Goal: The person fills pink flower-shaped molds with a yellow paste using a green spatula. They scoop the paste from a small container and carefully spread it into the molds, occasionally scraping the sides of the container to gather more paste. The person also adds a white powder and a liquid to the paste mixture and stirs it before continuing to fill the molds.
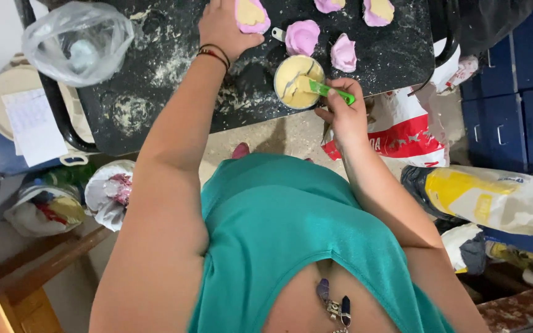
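Meanwhile, Yellow Filling Is Spread Over Pink Dough

Seen from above, a dark, flour-dusted table is being worked at by a person in a teal top; the right hand is closed around the handle of a green spatula, the fingers clamped on it, and the blade is dipped into a small round cup of yellow filling that stands near the table's front edge. The left hand is laid flat on the tabletop, fingers together, with its fingertips touching a pink dough disc already spread with yellow; dark bracelets are worn at that wrist. Just beyond the cup, two folded pink dough pieces are set side by side, one touching the cup's small handle; two more filled discs are partly cut off by the upper edge. A knotted clear plastic bag is placed at the table's left end. Beside the table on the right, a red-and-white sack and a yellow-and-white paper sack are kept on the floor; blue drawers are seen behind them.
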